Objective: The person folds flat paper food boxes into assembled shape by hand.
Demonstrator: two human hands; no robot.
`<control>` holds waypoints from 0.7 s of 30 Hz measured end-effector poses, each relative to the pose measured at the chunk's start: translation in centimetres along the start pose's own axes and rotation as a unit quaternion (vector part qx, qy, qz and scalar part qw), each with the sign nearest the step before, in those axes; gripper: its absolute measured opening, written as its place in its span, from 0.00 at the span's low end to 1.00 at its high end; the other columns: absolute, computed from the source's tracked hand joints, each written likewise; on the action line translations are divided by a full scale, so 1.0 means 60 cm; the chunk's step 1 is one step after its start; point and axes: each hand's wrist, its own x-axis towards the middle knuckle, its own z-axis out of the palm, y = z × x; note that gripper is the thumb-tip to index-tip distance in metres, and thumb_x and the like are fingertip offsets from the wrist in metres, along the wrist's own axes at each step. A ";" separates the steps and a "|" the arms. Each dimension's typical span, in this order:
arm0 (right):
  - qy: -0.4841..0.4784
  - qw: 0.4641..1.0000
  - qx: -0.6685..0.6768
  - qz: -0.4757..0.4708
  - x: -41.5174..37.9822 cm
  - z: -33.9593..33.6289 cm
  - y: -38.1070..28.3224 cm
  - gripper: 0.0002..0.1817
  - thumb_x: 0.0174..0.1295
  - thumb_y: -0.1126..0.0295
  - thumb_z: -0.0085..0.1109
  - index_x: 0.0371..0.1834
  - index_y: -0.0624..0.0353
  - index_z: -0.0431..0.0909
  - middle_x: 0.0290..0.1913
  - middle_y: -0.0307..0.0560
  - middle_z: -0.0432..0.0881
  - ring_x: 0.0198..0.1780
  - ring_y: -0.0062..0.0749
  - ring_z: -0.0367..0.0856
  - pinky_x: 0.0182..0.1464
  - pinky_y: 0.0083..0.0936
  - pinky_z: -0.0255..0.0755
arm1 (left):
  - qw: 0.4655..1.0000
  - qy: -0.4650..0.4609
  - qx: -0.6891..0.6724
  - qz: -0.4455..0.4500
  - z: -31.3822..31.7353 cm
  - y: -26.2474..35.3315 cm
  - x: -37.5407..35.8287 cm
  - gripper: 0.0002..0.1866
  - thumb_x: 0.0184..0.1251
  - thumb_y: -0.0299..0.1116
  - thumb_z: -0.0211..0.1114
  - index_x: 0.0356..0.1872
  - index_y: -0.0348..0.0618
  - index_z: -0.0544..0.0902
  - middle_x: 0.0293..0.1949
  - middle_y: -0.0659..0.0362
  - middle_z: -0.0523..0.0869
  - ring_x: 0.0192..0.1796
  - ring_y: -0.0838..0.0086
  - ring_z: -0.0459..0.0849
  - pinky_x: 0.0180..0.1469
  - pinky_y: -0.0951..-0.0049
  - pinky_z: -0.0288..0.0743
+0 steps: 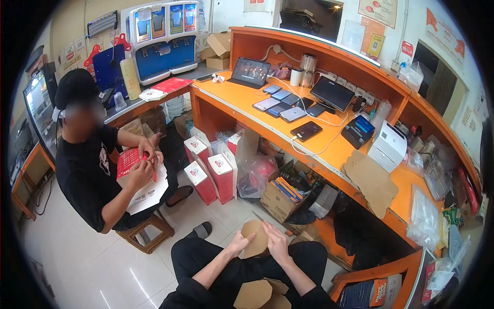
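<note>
The seated person holds a brown cardboard piece [253,244] up over the lap, between the knees of dark trousers [198,260]. From here it looks plain and matte, a light kraft brown, and I can make out no print on the side facing up. Its corners are cut at a slant, so the top reads as a many-sided panel rather than a square; below that panel a darker edge shows, and the underside is hidden from me.

The left hand [241,243] grips it at the left edge, thumb laid on the face. The right hand [277,242] lies along the opposite edge, fingers fairly straight and touching; whether they close behind it I cannot tell.

Nearer the body, a second cardboard piece [253,294] sits in the lap in the same brown, with angled flaps standing apart. On the orange table [329,138], flat brown cardboard [370,183] with a wavy outline lies near the white printer [387,147]. Across the way, a co-worker [85,170] handles a red-and-white carton [128,167].
</note>
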 end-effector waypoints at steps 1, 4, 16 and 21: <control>-0.023 0.999 -0.020 -0.023 0.002 -0.002 -0.005 0.23 0.51 0.85 0.50 0.53 0.60 0.77 0.56 0.52 0.77 0.57 0.39 0.77 0.57 0.27 0.71 | 1.000 0.008 0.005 -0.005 -0.004 -0.002 -0.001 0.15 0.66 0.30 0.61 0.52 0.36 0.77 0.43 0.56 0.83 0.44 0.72 0.81 0.45 0.71 0.76; -0.125 0.987 -0.068 -0.080 0.005 -0.012 -0.011 0.25 0.49 0.85 0.49 0.53 0.57 0.77 0.57 0.47 0.77 0.57 0.40 0.77 0.58 0.29 0.72 | 0.997 0.042 0.018 -0.063 -0.008 -0.001 -0.005 0.16 0.66 0.28 0.58 0.53 0.36 0.75 0.43 0.54 0.83 0.43 0.70 0.82 0.43 0.69 0.78; -0.138 0.977 -0.056 -0.155 -0.019 0.005 0.041 0.20 0.48 0.82 0.54 0.47 0.58 0.80 0.58 0.44 0.77 0.57 0.35 0.77 0.55 0.27 0.75 | 0.978 -0.016 -0.122 -0.169 -0.035 -0.024 0.010 0.20 0.63 0.20 0.55 0.57 0.40 0.71 0.51 0.53 0.79 0.51 0.63 0.80 0.50 0.60 0.78; -0.142 0.986 -0.028 -0.087 -0.023 -0.007 0.003 0.20 0.55 0.82 0.51 0.53 0.62 0.76 0.60 0.50 0.74 0.59 0.38 0.75 0.57 0.25 0.73 | 0.972 -0.034 -0.161 -0.169 -0.034 -0.010 0.000 0.21 0.63 0.20 0.56 0.58 0.41 0.69 0.53 0.54 0.78 0.54 0.63 0.79 0.54 0.61 0.76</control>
